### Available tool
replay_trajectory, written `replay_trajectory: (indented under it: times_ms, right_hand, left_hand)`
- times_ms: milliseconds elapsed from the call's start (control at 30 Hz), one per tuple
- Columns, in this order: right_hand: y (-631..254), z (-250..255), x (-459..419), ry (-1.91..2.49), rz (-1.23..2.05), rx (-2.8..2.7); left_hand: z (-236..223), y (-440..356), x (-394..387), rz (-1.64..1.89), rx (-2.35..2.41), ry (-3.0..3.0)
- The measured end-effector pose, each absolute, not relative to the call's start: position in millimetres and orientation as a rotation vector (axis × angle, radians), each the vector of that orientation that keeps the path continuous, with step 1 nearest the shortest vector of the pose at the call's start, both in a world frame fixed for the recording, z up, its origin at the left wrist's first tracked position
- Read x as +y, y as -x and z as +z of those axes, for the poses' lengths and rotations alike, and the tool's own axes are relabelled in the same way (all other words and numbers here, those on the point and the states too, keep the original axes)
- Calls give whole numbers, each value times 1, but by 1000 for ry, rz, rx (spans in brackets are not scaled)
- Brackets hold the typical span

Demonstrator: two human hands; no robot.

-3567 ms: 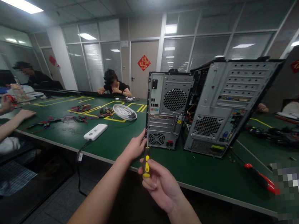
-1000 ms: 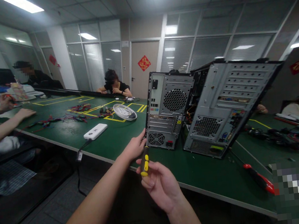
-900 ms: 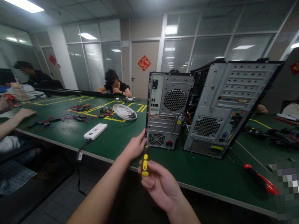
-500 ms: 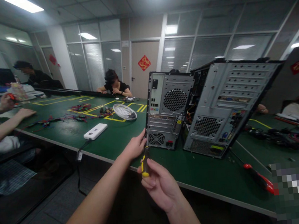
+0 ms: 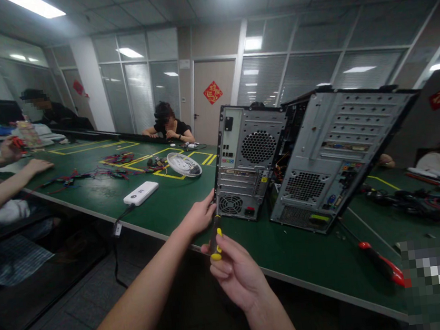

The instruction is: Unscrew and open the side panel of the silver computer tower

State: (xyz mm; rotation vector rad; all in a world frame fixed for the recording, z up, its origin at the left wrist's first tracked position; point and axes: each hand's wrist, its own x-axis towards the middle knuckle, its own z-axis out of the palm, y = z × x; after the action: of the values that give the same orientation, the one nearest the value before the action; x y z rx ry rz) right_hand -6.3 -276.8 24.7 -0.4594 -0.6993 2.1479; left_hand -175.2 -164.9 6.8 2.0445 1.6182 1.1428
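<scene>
My right hand point(image 5: 237, 269) grips the black and yellow handle of a screwdriver point(image 5: 215, 242) between thumb and fingers. The screwdriver points away from me, toward the lower left corner of a computer case point(image 5: 240, 170); its tip is hidden from view. My left hand point(image 5: 199, 217) holds the lower left side of that case, its fingertips partly hidden along the edge. The case stands upright, its back panel with fan grilles and ports facing me. A second, larger computer case point(image 5: 306, 155) stands tilted just to its right.
On the green table point(image 5: 169, 208) lie a white power bank point(image 5: 141, 193) with a cable, a round white housing point(image 5: 184, 165) and tangled wires point(image 5: 82, 176). At right are a red-handled screwdriver point(image 5: 382, 265) and black cables point(image 5: 410, 199). Other people sit at left, across and at right.
The screwdriver handle has turned in my right hand: its yellow stripe has gone from the left side to the right. My left hand and both cases stay in place.
</scene>
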Motion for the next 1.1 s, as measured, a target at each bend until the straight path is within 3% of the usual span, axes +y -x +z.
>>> replay_trajectory:
  times_ms: [1100]
  right_hand:
    - [4, 26, -277, 422, 2165, -746]
  left_hand:
    - [9, 175, -166, 1144, 1622, -2035]
